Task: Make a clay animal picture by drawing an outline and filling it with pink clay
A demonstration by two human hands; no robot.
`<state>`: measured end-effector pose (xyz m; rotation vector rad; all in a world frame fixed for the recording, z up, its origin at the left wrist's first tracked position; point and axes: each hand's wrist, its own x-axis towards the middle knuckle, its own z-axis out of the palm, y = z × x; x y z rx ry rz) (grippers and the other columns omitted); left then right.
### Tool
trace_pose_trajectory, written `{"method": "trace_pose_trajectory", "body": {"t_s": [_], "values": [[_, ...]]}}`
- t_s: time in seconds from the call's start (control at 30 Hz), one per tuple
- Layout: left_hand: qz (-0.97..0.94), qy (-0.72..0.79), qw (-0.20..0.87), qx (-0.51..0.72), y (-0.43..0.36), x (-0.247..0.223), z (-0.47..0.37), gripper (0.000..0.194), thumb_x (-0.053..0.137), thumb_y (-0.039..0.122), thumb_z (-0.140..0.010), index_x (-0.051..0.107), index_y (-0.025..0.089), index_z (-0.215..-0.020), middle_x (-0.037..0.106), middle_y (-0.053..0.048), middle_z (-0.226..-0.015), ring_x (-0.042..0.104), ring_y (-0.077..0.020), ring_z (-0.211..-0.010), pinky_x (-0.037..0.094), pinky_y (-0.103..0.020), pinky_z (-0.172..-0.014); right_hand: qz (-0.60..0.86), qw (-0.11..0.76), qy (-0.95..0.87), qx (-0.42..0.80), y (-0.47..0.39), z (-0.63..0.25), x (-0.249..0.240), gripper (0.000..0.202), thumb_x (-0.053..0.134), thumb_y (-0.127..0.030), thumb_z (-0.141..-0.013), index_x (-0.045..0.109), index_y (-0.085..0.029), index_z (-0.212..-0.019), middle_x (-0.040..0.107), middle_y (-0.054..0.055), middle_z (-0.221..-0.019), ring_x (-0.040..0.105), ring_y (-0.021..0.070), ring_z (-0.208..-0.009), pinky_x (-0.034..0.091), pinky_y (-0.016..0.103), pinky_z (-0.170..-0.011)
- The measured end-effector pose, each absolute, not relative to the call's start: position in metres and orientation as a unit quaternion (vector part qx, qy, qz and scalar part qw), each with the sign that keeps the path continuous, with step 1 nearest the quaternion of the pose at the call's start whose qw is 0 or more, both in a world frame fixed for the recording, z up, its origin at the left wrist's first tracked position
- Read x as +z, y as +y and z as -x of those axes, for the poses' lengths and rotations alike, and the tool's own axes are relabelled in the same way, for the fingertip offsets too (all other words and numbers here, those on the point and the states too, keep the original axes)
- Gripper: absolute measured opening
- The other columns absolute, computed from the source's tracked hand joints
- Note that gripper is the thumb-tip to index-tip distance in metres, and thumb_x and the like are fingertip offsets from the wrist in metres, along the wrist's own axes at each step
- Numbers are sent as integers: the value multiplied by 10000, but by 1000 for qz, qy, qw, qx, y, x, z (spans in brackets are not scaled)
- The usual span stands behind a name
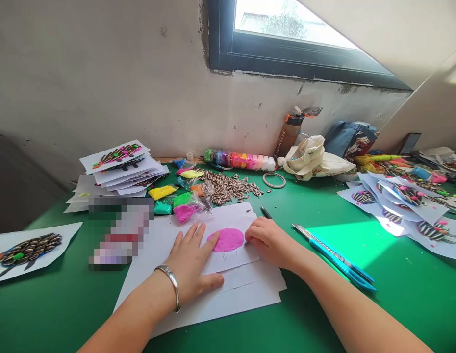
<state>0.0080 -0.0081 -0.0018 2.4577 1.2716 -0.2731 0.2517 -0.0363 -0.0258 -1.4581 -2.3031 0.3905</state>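
A flat pink clay oval (228, 240) lies on a white sheet of paper (246, 215), with short pencil lines drawn below it. My left hand (193, 260), a silver bracelet at its wrist, rests spread on the paper, its index fingertip touching the oval's left edge. At the oval's right edge is my right hand (266, 240), fingers pinched together; a small dark tip shows at the fingertips, too small to name. More white sheets (250, 289) lie underneath. A black pen (265, 212) lies just behind my right hand.
Behind the paper are bagged clay pieces (164, 192) and a sunflower seed pile (228, 189). A blue cutter (323, 247) and scissors (356, 279) lie right. Stacked seed pictures (128, 176) stand left; others (400, 201) lie right. A bottle (288, 135) and cloth bag (312, 159) stand behind.
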Motion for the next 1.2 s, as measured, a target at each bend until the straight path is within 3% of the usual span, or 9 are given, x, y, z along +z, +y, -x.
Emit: {"method": "trace_pose_trajectory", "body": {"t_s": [0.17, 0.37, 0.53, 0.7, 0.87, 1.2], "values": [[-861, 468, 175, -97, -11, 2, -8, 850, 622, 541, -705, 285, 285, -1443, 156, -166, -1535, 43, -361, -1398, 95, -574, -1099, 509, 186, -830, 131, -39, -247, -26, 229, 460, -152, -912, 667, -250, -913, 628, 37, -901, 538, 179, -886, 424, 314, -779], [-866, 445, 212, -87, -14, 4, -5, 923, 646, 596, -670, 256, 292, -1449, 126, -155, -1545, 15, -369, -1397, 81, -593, -1095, 507, 192, -826, 152, -42, -252, -33, 225, 428, -195, -922, 642, -236, -866, 630, 60, -885, 554, 200, -846, 454, 346, -750], [-863, 457, 197, -86, -12, 1, -5, 890, 642, 577, -694, 258, 302, -1449, 126, -148, -1544, 12, -367, -1399, 84, -583, -1098, 530, 222, -790, 213, -45, -255, -23, 219, 408, -157, -911, 616, -228, -913, 641, 32, -890, 571, 169, -808, 463, 286, -706], [-868, 452, 187, -86, -9, -1, -8, 840, 485, 701, -752, 223, 322, -1454, 155, -156, -1537, 44, -376, -1397, 93, -599, -1084, 538, 226, -779, 232, -43, -253, -21, 213, 444, -128, -885, 636, -219, -873, 633, 11, -840, 567, 150, -787, 454, 256, -692], [-872, 454, 157, -92, -9, -1, -9, 649, 431, 553, -847, 290, 319, -1435, 185, -147, -1533, 71, -358, -1400, 107, -582, -1087, 523, 214, -795, 220, -37, -252, -23, 224, 448, -126, -895, 655, -212, -879, 620, 30, -885, 565, 158, -846, 457, 269, -737], [-868, 465, 149, -94, -7, -5, -9, 635, 493, 486, -830, 305, 349, -1420, 195, -132, -1530, 88, -351, -1396, 116, -574, -1090, 502, 208, -813, 209, -17, -251, -25, 185, 523, -90, -860, 666, -206, -842, 616, 19, -853, 560, 143, -820, 443, 241, -726]]}}
